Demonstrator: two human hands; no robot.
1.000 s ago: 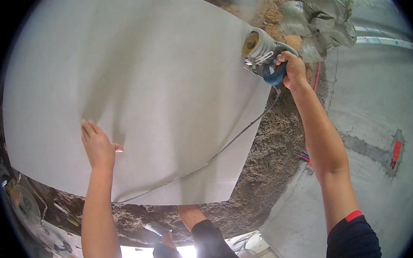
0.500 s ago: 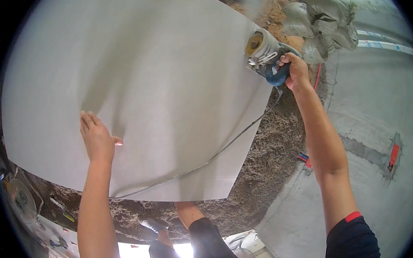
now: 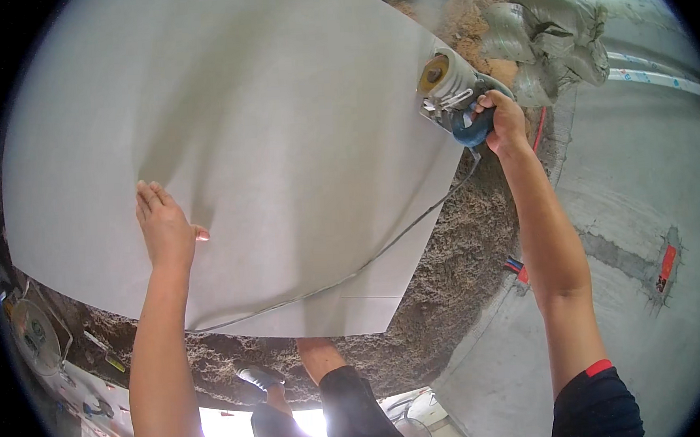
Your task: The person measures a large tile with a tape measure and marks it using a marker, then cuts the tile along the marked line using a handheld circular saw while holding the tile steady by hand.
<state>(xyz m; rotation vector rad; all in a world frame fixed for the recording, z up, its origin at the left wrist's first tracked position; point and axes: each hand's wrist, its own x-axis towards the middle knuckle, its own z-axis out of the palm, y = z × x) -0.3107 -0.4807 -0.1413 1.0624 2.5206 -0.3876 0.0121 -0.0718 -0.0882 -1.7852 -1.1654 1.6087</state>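
A large pale tile slab (image 3: 283, 143) fills the middle and left of the view. My left hand (image 3: 167, 228) lies flat on it, fingers together and stretched forward, thumb out to the side. At the slab's right edge, my right hand (image 3: 505, 121) is wrapped round the blue handle of a circular saw (image 3: 450, 83). The saw's motor housing faces up; its blade is hidden beneath. Hazy dust rises beyond the saw. The saw's dark power cord (image 3: 368, 263) trails over the slab toward my left forearm.
Rough brown mortar (image 3: 462, 244) surrounds the slab. Filled sacks (image 3: 558, 29) are heaped at the far right beside sandy material (image 3: 469, 6). A grey concrete wall (image 3: 601, 181) runs along the right, with a red box (image 3: 667, 264) set in it. Tools lie at lower left.
The view has shifted very slightly. Both hands keep nearly the same places, the left flat on the slab and the right on the saw.
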